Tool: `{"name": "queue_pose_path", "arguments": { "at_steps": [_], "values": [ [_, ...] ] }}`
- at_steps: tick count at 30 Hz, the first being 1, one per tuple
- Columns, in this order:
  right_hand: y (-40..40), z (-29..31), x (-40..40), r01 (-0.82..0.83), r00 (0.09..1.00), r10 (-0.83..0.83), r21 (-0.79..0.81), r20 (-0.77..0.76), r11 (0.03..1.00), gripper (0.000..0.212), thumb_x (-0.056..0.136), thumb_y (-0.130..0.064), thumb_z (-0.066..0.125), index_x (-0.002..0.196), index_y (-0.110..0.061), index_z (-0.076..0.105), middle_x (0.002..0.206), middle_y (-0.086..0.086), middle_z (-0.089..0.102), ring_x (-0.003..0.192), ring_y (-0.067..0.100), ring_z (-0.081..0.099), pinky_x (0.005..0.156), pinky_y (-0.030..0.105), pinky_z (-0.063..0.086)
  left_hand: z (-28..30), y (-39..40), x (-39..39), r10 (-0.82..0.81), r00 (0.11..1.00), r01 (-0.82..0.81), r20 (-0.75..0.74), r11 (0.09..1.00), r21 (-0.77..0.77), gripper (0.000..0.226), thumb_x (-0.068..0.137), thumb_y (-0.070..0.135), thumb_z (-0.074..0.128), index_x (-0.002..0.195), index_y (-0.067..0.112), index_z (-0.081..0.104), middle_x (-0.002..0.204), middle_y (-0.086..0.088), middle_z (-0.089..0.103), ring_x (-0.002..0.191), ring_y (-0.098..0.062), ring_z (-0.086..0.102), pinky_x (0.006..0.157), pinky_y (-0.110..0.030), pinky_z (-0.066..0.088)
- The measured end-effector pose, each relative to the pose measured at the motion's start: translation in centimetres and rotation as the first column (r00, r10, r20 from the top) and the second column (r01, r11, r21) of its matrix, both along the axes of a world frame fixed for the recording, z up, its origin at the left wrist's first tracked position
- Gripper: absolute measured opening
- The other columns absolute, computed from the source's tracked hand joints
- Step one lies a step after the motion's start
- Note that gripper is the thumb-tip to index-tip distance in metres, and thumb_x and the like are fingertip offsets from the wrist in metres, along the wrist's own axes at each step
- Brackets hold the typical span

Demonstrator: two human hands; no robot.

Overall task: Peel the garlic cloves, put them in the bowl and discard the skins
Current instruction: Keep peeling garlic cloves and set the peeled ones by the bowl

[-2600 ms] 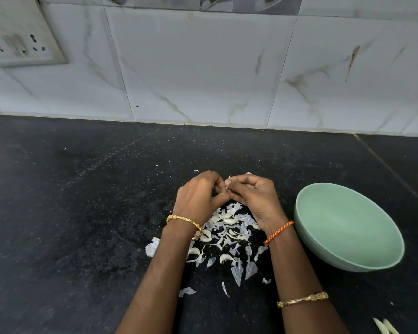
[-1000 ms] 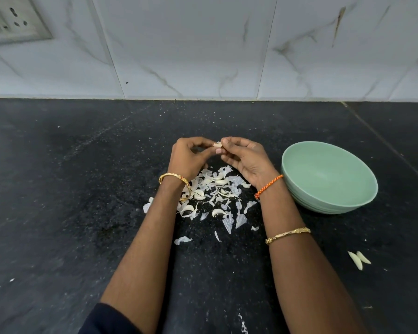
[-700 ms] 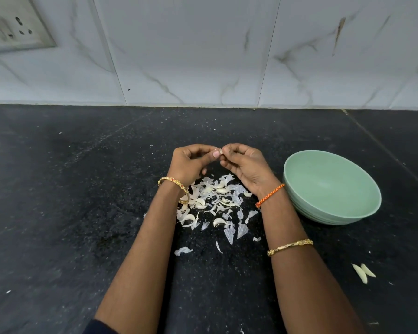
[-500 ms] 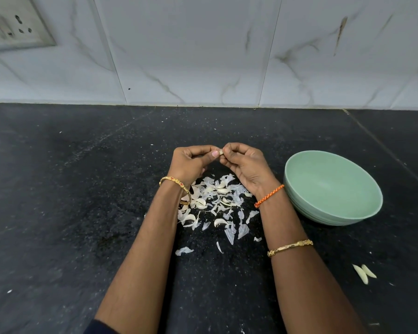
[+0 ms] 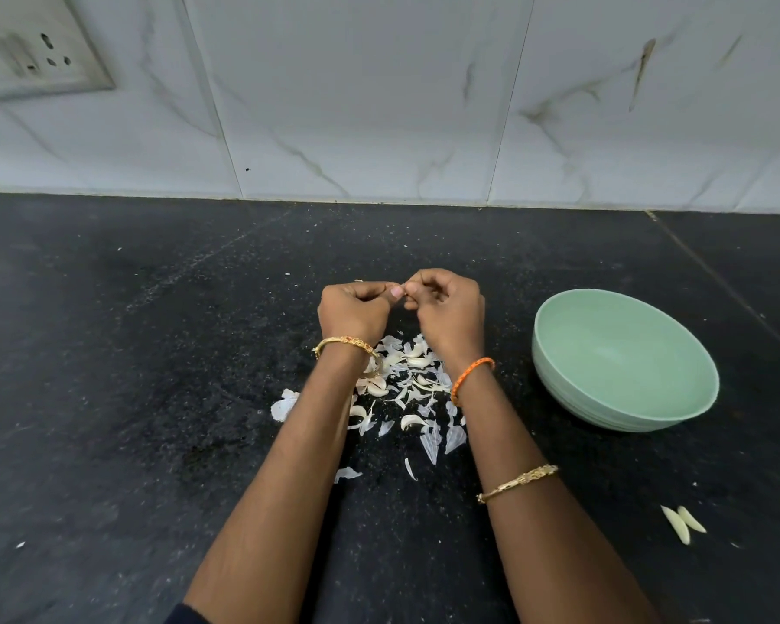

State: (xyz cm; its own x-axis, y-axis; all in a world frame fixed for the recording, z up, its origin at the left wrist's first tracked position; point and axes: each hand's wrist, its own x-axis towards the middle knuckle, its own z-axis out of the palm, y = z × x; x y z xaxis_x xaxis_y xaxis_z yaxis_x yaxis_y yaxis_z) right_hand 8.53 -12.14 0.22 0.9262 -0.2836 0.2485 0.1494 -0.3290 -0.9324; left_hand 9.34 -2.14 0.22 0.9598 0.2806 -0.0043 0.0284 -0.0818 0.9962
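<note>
My left hand (image 5: 356,310) and my right hand (image 5: 446,313) meet fingertip to fingertip above the black counter, both pinched on one small garlic clove that the fingers almost fully hide. Below the hands lies a heap of white garlic skins and cloves (image 5: 408,385). A pale green bowl (image 5: 622,405) stands to the right of my right wrist; nothing shows inside it. Two peeled cloves (image 5: 683,523) lie side by side on the counter near the bottom right.
The black stone counter (image 5: 131,376) runs back to a white marbled tile wall (image 5: 379,105). A switch and socket plate (image 5: 32,56) is on the wall at top left. Stray skin flakes (image 5: 284,404) lie left of the heap.
Both hands stay pinched together on the clove; the fingers have curled tighter around it. The camera view has shifted slightly. The bowl and skin heap have not moved.
</note>
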Motion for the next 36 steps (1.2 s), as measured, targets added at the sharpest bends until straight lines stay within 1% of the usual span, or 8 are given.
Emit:
{"name": "queue_pose_path", "arguments": {
  "at_steps": [5,8,11,13,15,24,28,36],
  "values": [
    [0.9,-0.6,0.0,0.111,0.979,-0.091,-0.098,0.185,0.989,0.012,0.086,0.000,0.064,0.078,-0.006,0.069,0.076,0.005,0.068,0.069,0.017,0.065,0.066,0.033,0.056,0.5,0.0,-0.2,0.001,0.999,-0.008,-0.046,0.990,-0.143,0.012,0.080,0.009,0.074,0.072,0.017,0.072,0.068,0.001,0.068,0.047,0.003,0.054,0.050,-0.012,0.042],
    [0.7,0.1,0.1,0.023,0.999,-0.030,0.265,0.024,0.964,0.008,0.087,0.004,0.063,0.083,-0.001,0.068,0.070,0.001,0.065,0.058,0.005,0.063,0.061,0.021,0.054,0.8,0.3,-0.3,-0.076,0.996,0.066,-0.051,0.981,-0.182,0.011,0.082,0.008,0.072,0.075,0.016,0.071,0.062,0.004,0.067,0.038,0.003,0.043,0.041,-0.010,0.036],
    [0.4,1.0,-0.3,-0.023,0.983,0.146,0.707,-0.114,0.707,0.008,0.087,0.010,0.058,0.084,0.005,0.064,0.073,0.007,0.062,0.061,0.010,0.060,0.060,0.016,0.053,0.7,0.8,-0.3,-0.170,0.985,0.171,0.021,0.971,-0.168,0.008,0.083,0.006,0.070,0.080,0.013,0.073,0.059,0.010,0.068,0.043,0.000,0.045,0.041,-0.012,0.035],
    [0.0,1.3,-0.4,-0.024,0.966,0.227,0.834,-0.122,0.551,0.015,0.089,0.012,0.054,0.079,0.002,0.060,0.077,0.010,0.061,0.068,0.013,0.058,0.062,0.016,0.054,0.7,1.0,-0.4,-0.209,0.974,0.219,0.091,0.970,-0.110,0.008,0.084,0.003,0.068,0.089,0.005,0.073,0.063,0.010,0.069,0.045,0.002,0.048,0.041,-0.012,0.036],
    [-0.3,1.5,-0.5,-0.024,0.957,0.264,0.880,-0.117,0.475,0.017,0.091,0.012,0.050,0.080,0.003,0.059,0.080,0.011,0.059,0.071,0.015,0.058,0.062,0.015,0.055,0.8,1.0,-0.5,-0.243,0.956,0.252,0.161,0.967,-0.036,0.014,0.083,0.002,0.068,0.095,0.007,0.073,0.072,0.007,0.069,0.048,0.003,0.051,0.041,-0.012,0.037],
    [-1.2,1.2,-0.4,-0.122,0.972,0.232,0.740,-0.047,0.661,0.018,0.088,0.013,0.055,0.082,-0.004,0.058,0.075,0.007,0.066,0.070,0.012,0.066,0.066,0.019,0.057,0.9,1.1,-0.4,-0.292,0.935,0.299,0.200,0.954,-0.007,0.013,0.084,0.001,0.067,0.089,0.013,0.071,0.055,0.014,0.065,0.038,-0.001,0.040,0.040,-0.014,0.036],
    [-1.8,0.9,-0.3,-0.186,0.965,0.258,0.585,-0.040,0.789,0.020,0.090,0.011,0.054,0.084,-0.005,0.065,0.080,0.011,0.068,0.069,0.011,0.069,0.066,0.018,0.056,0.6,1.4,-0.1,-0.279,0.945,0.279,0.172,0.960,0.022,0.013,0.086,0.005,0.067,0.089,0.016,0.072,0.054,0.013,0.064,0.037,-0.003,0.041,0.040,-0.015,0.037],
    [-2.6,0.9,-0.4,-0.267,0.947,0.318,0.451,-0.040,0.852,0.012,0.081,0.004,0.069,0.091,-0.003,0.070,0.088,0.014,0.071,0.080,0.016,0.070,0.071,0.021,0.057,0.3,1.4,0.1,-0.244,0.959,0.230,0.144,0.967,0.108,0.012,0.086,0.015,0.069,0.084,0.026,0.073,0.073,-0.010,0.072,0.039,-0.005,0.043,0.042,-0.018,0.039]
  ]
}}
